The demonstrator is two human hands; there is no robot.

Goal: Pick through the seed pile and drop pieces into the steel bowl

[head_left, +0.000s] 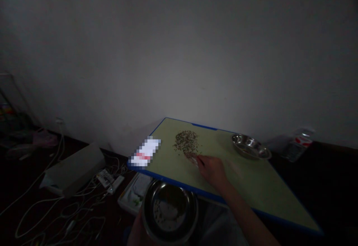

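My right hand [212, 169] reaches over the pale green tabletop [223, 190], its fingers closed on a small pale tool [191, 158] whose kind I cannot make out. The tool's tip touches the near edge of a spread pile of small dark and light grains or seeds [186, 140]. Below the table's near edge, a round steel bowl [144, 207] is held in my left hand [136, 229]; most of that hand is in shadow or behind the bowl. A few light bits lie inside it.
A second, shallow steel bowl [251, 148] stands near the table's right edge. At the left corner lies a pixelated white item [145, 152]. Cables [67, 208], a power strip [107, 180] and a pale box [74, 169] are on the floor. A wall rises behind.
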